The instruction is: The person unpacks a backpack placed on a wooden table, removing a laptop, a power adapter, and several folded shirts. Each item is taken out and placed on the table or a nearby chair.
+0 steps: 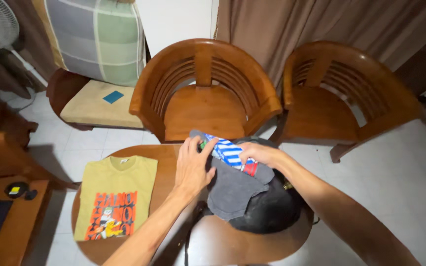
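My left hand [192,166] lies flat and mostly open on the grey garment [232,189], with its fingers spread and the fingertips touching the near end of a blue-and-white striped cloth [228,152]. My right hand [257,154] is curled over the right side of this striped cloth and pinches it together with a red part below. The grey garment rests on a black bag [272,212] at the right half of the round wooden worktop [223,244]. On the left half a yellow T-shirt [115,197] lies folded, well apart from my hands. Two wooden chairs [208,93] stand on the far side.
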